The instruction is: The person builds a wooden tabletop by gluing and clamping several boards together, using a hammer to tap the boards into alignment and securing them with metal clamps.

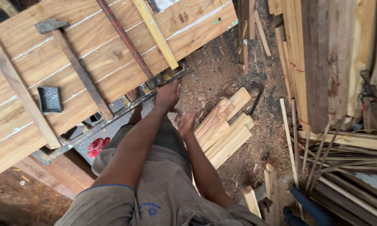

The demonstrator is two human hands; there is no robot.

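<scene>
Right hand (186, 122) blurred; tray (50, 99) contents too small

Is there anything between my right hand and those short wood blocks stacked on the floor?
Nothing visible. The right hand hangs open just beside the near end of the wood blocks, with only sawdust-covered floor showing in the gap. The left hand is up at the metal clamp bar on the bench edge.

panel (113, 54): tan, white chalk lines | rail (155, 31): yellow | tray (50, 99): dark grey
</scene>
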